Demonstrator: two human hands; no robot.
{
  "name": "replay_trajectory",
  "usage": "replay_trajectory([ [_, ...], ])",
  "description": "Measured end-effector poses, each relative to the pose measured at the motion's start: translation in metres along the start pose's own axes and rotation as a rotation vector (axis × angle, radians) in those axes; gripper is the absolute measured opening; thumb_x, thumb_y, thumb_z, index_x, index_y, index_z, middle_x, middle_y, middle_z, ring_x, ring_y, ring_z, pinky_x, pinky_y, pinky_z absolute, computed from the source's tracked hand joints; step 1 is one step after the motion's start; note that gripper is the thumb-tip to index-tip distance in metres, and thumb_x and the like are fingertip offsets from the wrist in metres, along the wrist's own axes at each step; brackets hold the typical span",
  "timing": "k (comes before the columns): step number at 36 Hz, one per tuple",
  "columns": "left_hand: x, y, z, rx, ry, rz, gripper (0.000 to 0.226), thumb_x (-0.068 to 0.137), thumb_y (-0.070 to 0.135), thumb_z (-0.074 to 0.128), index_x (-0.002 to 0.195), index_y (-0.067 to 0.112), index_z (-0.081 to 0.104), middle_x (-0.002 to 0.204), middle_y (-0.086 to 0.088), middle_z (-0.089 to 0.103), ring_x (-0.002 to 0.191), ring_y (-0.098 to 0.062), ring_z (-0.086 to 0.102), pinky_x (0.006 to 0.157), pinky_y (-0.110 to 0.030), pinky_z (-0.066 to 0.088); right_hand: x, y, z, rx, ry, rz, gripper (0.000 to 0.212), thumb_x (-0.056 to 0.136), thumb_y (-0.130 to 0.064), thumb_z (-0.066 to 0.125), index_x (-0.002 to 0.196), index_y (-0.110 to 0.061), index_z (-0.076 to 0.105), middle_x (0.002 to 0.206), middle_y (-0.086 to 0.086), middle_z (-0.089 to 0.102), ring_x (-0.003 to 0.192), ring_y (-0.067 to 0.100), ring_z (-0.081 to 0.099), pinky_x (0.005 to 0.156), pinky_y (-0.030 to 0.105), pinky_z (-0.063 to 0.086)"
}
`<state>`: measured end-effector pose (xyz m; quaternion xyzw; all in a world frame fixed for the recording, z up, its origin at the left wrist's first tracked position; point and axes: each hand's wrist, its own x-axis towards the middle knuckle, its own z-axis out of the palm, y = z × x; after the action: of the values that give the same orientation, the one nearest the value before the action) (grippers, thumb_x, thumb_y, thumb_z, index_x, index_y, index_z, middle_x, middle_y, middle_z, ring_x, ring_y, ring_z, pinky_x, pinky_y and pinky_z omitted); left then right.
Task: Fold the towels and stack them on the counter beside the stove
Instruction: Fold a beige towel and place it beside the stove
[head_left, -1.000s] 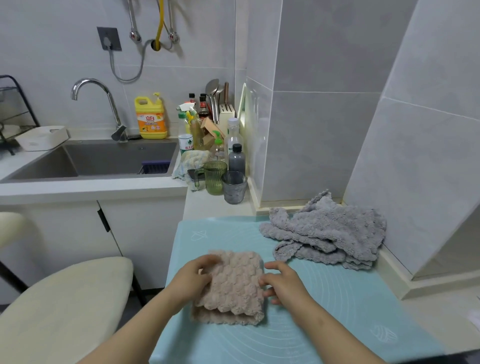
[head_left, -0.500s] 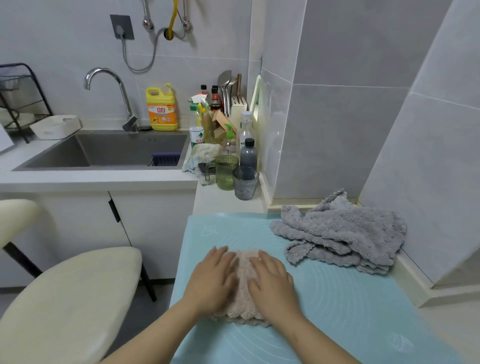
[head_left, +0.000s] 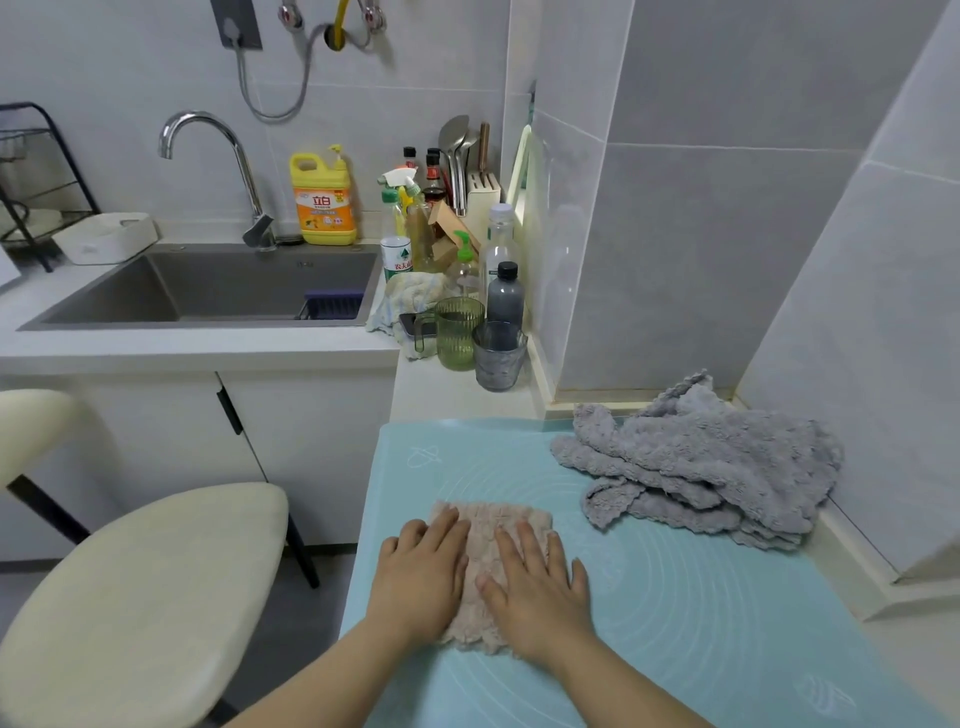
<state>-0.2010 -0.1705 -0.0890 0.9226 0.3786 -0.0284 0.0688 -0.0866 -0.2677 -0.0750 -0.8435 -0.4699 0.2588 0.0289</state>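
"Pink towel (head_left: 493, 519) down on the blue mat (head_left: 701, 623), folded to a small thick pad. Both hands are flat on it, left hand (head_left: 421, 577) and right hand (head_left: 535, 582) side by side, fingers straight, pressing."

"Nothing pinched, then. How's it going to carry?"

"Light and soft, I'd say: plush pile, no stiffness. Lift it by one corner and the layers will likely flop open. Better to slide fingers under two opposite sides, thumbs on top, and keep it level."

"And after that?"

"Grey pile (head_left: 717, 467) of towelling, loose and rumpled at the mat's far right by the wall (head_left: 857, 364), well apart from the hands — one piece or several, can't tell. Same fluffy stuff. I'd take it by two corners of one edge and let it hang open before laying it flat."
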Motion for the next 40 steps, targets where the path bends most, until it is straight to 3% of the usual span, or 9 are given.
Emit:
replay_trajectory([
  [2, -0.002, 0.002, -0.007, -0.044, -0.018, -0.048, 0.054, 0.081, 0.044, 0.024, 0.108, 0.032, 0.069, 0.122, 0.010, 0.063, 0.090, -0.018, 0.065, 0.066, -0.032, 0.051, 0.000, 0.003, -0.001, 0.025, 0.006, -0.010, 0.056, 0.099, -0.049, 0.016, 0.149, -0.035, -0.005, 0.156, -0.010, -0.018, 0.144, 0.022, -0.018, 0.115, 0.046, -0.007],
  [5, -0.003, 0.008, -0.004, -0.114, 0.010, -0.108, 0.050, 0.093, 0.049, 0.018, 0.140, 0.040, 0.034, 0.151, 0.004, 0.024, 0.125, -0.024, 0.038, 0.095, -0.036, 0.038, -0.001, 0.008, -0.003, 0.122, 0.044, -0.042, 0.048, 0.101, -0.038, 0.018, 0.147, -0.042, 0.004, 0.157, -0.015, -0.010, 0.145, 0.016, -0.013, 0.116, 0.041, -0.005],
  [11, -0.003, 0.016, -0.017, -0.387, -0.047, -0.330, 0.064, 0.093, 0.042, 0.047, 0.144, 0.022, 0.014, 0.134, -0.011, 0.029, 0.113, -0.030, 0.047, 0.089, -0.037, 0.044, -0.008, 0.019, 0.001, 0.416, 0.312, -0.010, 0.043, 0.095, -0.020, 0.046, 0.137, -0.029, 0.041, 0.148, -0.010, 0.035, 0.133, 0.013, 0.034, 0.112, 0.032, 0.028],
  [15, 0.003, 0.009, -0.021, -0.646, -0.156, -0.539, 0.068, 0.083, 0.041, 0.065, 0.128, 0.008, 0.027, 0.127, -0.016, 0.042, 0.105, -0.032, 0.056, 0.084, -0.038, 0.048, -0.012, 0.017, 0.003, 0.548, 0.322, 0.136, 0.044, 0.089, -0.027, 0.055, 0.131, -0.021, 0.040, 0.125, 0.001, 0.053, 0.110, 0.019, 0.054, 0.097, 0.036, 0.046],
  [18, 0.004, 0.003, -0.023, -0.805, -0.204, -0.591, 0.054, 0.079, 0.037, 0.072, 0.108, 0.005, 0.040, 0.097, -0.012, 0.063, 0.075, -0.024, 0.061, 0.063, -0.032, 0.049, -0.016, 0.013, -0.002, 0.783, 0.209, 0.231, 0.029, 0.086, -0.023, 0.058, 0.107, -0.018, 0.040, 0.108, 0.004, 0.058, 0.091, 0.021, 0.061, 0.083, 0.039, 0.054],
  [22, -0.006, 0.000, -0.033, -0.957, -0.273, -0.543, 0.023, 0.082, 0.024, 0.071, 0.076, 0.007, 0.056, 0.061, -0.005, 0.060, 0.052, -0.017, 0.051, 0.052, -0.025, 0.042, -0.025, 0.013, -0.006, 1.073, 0.049, 0.252, 0.019, 0.086, -0.011, 0.061, 0.104, -0.012, 0.056, 0.092, 0.003, 0.065, 0.080, 0.019, 0.062, 0.069, 0.029, 0.053],
  [26, -0.023, 0.001, -0.042, -1.111, -0.258, -0.509, 0.021, 0.084, 0.025, 0.069, 0.086, 0.007, 0.057, 0.080, -0.007, 0.063, 0.066, -0.019, 0.059, 0.058, -0.026, 0.047, -0.042, 0.013, -0.012, 1.290, 0.023, 0.227, 0.017, 0.089, -0.008, 0.055, 0.106, -0.008, 0.056, 0.085, 0.005, 0.066, 0.073, 0.016, 0.064, 0.047, 0.019, 0.046],
  [35, -0.059, 0.011, -0.057, -1.302, -0.245, -0.435, 0.026, 0.090, 0.026, 0.060, 0.109, 0.010, 0.053, 0.106, -0.012, 0.066, 0.094, -0.028, 0.066, 0.085, -0.040, 0.055, -0.070, 0.009, -0.002, 1.526, 0.008, 0.217, 0.031, 0.089, -0.017, 0.056, 0.118, -0.007, 0.053, 0.102, 0.018, 0.069, 0.089, 0.033, 0.068, 0.071, 0.042, 0.057],
  [40, -0.080, 0.021, -0.065, -1.340, -0.255, -0.384, 0.025, 0.090, 0.027, 0.060, 0.107, 0.011, 0.053, 0.107, -0.014, 0.067, 0.087, -0.029, 0.066, 0.072, -0.038, 0.055, -0.103, 0.011, 0.002, 1.564, 0.055, 0.150, 0.028, 0.089, -0.015, 0.056, 0.117, -0.016, 0.055, 0.103, 0.011, 0.071, 0.095, 0.030, 0.067, 0.074, 0.041, 0.055],
])
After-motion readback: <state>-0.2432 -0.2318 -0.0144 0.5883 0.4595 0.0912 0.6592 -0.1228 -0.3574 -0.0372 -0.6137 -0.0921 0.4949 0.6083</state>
